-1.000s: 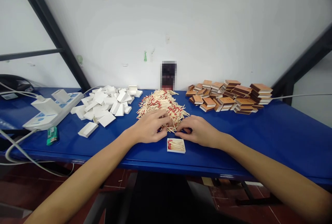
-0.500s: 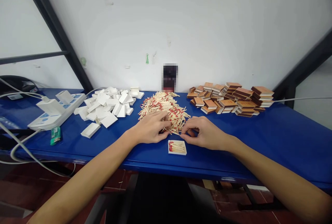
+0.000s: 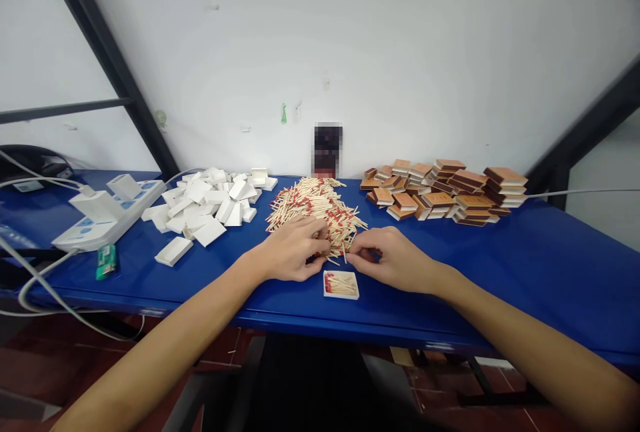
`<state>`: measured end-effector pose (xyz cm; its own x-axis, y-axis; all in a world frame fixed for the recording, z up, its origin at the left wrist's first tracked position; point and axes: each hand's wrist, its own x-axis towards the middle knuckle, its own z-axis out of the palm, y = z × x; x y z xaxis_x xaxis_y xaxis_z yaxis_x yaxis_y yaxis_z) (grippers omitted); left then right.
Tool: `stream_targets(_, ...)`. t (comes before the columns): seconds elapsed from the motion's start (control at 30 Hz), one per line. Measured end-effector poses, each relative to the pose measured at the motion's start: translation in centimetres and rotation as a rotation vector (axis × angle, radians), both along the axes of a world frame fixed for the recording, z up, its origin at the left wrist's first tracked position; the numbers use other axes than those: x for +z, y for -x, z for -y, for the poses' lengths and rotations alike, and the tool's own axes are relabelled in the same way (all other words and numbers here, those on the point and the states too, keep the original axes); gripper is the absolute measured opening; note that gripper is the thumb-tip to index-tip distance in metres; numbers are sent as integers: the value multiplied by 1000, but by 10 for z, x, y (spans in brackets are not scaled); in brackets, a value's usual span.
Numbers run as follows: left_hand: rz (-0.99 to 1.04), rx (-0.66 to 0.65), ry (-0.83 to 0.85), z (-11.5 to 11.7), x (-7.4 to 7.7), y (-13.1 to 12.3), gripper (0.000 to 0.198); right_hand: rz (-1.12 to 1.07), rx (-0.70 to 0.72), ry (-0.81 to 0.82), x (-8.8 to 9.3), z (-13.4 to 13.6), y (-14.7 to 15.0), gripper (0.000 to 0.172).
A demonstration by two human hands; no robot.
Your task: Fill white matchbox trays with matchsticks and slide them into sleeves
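Observation:
A heap of red-tipped matches point(image 3: 313, 199) lies in the middle of the blue table. At its near left edge my left hand point(image 3: 297, 249) has curled fingers, with the thumb close to the forefinger. What sits between those fingertips is hidden. Across from it, my right hand point(image 3: 393, 259) pinches thumb and forefinger together on a match point(image 3: 345, 254) at the heap's near right edge. Just in front of both hands lies a white matchbox tray point(image 3: 341, 296), partly filled with matches whose red heads mostly point left.
White matchbox trays point(image 3: 210, 199) are piled to the left, one lying apart in front. Brown matchbox sleeves point(image 3: 440, 192) are stacked to the right. A white power strip point(image 3: 90, 232) with plugs and cables and a green packet point(image 3: 107, 262) occupy the far left.
My right hand has shifted slightly, and a match at its fingertips now stands more upright. The left hand has moved only a little; the tray looks the same.

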<state>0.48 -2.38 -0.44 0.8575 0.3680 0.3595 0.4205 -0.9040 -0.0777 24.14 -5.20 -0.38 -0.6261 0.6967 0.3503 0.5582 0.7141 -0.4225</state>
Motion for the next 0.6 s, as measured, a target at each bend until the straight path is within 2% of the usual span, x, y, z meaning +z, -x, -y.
stream_targets(0.13,-13,12,-66,-2,-4,-1,17,-8,-120,14,-5,-7,0,27)
stream_targets(0.27,-22,15,-93,-3,-5,-2,20,80,-186,23,-7,-11,1,24)
stream_targets(0.5,-53,13,-139,-2,-4,-2,25,151,-150,98,-7,-10,4,26)
stream_targets(0.6,-37,11,-123,-3,-4,-2,25,166,-139,96,-6,-10,4,21)
